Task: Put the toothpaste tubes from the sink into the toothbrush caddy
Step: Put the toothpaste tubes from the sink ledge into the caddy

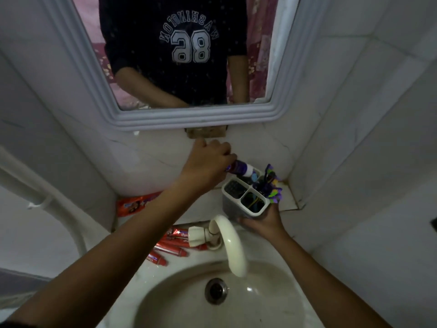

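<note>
My left hand (pixel 208 162) grips a purple toothpaste tube (pixel 240 167) with a white cap, held tilted with the cap end over the back of the toothbrush caddy (pixel 233 204). The caddy is white and grey with several compartments; purple and green toothbrushes (pixel 272 185) stand in its right side. My right hand (pixel 264 222) holds the caddy from below at its front. Several red toothpaste tubes (pixel 172 245) lie on the sink rim to the left of the tap.
A cream tap (pixel 230 242) arches over the white sink basin (pixel 179 301) with its drain (pixel 215 290). An orange packet (pixel 134 203) lies on the ledge at the back left. A grey-framed mirror (pixel 189 118) hangs above. Tiled walls close in on the right.
</note>
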`<state>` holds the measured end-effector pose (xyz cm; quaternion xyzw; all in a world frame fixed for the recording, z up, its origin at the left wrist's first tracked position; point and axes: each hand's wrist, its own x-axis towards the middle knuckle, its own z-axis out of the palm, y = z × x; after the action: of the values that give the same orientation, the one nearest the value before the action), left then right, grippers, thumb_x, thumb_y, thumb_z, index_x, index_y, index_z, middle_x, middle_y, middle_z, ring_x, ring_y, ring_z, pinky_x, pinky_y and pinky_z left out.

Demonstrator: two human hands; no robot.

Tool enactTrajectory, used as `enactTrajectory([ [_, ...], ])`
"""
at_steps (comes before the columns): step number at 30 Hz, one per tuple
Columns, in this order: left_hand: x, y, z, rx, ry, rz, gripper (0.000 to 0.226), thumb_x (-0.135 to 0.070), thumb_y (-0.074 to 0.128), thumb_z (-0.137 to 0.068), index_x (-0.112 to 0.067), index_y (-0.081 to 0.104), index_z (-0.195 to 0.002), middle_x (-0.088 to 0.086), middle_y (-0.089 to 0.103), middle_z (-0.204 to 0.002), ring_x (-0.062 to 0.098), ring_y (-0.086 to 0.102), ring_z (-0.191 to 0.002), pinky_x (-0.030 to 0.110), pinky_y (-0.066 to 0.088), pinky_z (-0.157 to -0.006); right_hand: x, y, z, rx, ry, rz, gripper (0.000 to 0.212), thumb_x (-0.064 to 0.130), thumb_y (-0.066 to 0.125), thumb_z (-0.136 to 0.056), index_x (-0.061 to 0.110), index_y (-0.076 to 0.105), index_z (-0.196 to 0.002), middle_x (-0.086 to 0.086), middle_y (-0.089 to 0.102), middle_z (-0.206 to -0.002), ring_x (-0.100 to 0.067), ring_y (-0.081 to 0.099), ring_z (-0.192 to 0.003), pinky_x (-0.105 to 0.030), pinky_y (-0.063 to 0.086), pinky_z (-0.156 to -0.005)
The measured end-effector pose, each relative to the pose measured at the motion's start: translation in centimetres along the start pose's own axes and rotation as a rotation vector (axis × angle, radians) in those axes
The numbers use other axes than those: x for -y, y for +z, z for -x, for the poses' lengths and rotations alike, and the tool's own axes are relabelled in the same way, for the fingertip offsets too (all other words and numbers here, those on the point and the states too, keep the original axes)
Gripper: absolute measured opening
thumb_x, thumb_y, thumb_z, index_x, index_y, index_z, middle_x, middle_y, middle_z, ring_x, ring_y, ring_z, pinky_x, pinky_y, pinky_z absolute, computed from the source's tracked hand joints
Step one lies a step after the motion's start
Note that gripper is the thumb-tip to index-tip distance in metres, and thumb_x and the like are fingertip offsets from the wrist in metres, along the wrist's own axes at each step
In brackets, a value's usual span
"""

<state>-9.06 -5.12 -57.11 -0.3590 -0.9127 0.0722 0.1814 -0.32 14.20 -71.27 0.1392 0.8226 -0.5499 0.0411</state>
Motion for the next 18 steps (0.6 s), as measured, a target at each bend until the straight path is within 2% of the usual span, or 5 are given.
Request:
enactTrajectory([
  [5, -1.5, 1.7, -3.8, 0.057, 0.335, -0.275, 0.025, -0.018, 0.079, -0.054, -0.030, 0.072, -0.075, -0.005, 0.066, -0.080, 0.022, 0.062, -0.077, 0.035, 0.045, -0.071, -0.5, 0.2, -0.6, 0.015, -0.027, -0.110, 0.078, 0.005, 0.085, -0.066, 0.011, 0.048, -0.134, -0.005, 0.070, -0.119, -0.015, 0.069, -0.109, -0.053, 0.051, -0.100],
  [9, -1.1, 3.0, -4.7, -0.155, 0.418, -0.232, 0.030, -0.015, 0.063, -0.075, -0.026, 0.071, -0.101, 0.000, 0.071, -0.110, 0.027, 0.065, -0.112, 0.044, 0.047, -0.097, -0.2, -0.5, -0.1, 0.009, 0.009, -0.042, 0.082, 0.027, 0.091, -0.058, 0.007, 0.054, -0.128, -0.010, 0.068, -0.116, -0.023, 0.068, -0.105, -0.044, 0.057, -0.094],
  [13, -0.4, 2.7, -1.5, -0.269, 0.229, 0.130, 0.031, -0.010, 0.060, -0.084, -0.019, 0.068, -0.112, 0.006, 0.070, -0.116, 0.027, 0.066, -0.107, 0.037, 0.046, -0.087, -0.6, -0.3, -0.2, -0.005, -0.003, -0.043, 0.094, 0.023, 0.094, -0.053, 0.006, 0.047, -0.133, -0.010, 0.065, -0.123, -0.021, 0.066, -0.110, -0.040, 0.055, -0.096],
  [15, 0.5, 3.3, 2.3, -0.143, -0.005, 0.325, 0.034, -0.009, 0.060, -0.084, -0.018, 0.067, -0.116, 0.007, 0.070, -0.114, 0.026, 0.067, -0.100, 0.036, 0.053, -0.075, -1.2, 0.0, -0.9, -0.024, -0.021, -0.139, 0.106, 0.020, 0.095, -0.045, 0.006, 0.042, -0.136, -0.008, 0.063, -0.129, -0.012, 0.064, -0.115, -0.035, 0.053, -0.099],
  [18, 3.2, 6.2, 9.1, 0.051, -0.356, 0.431, 0.028, -0.015, 0.055, -0.087, -0.020, 0.069, -0.110, 0.004, 0.069, -0.113, 0.028, 0.067, -0.103, 0.037, 0.056, -0.077, -1.7, 0.5, -1.4, -0.019, -0.023, -0.190, 0.104, 0.002, 0.094, -0.050, 0.001, 0.040, -0.139, -0.008, 0.061, -0.131, 0.015, 0.063, -0.100, -0.014, 0.054, -0.089],
])
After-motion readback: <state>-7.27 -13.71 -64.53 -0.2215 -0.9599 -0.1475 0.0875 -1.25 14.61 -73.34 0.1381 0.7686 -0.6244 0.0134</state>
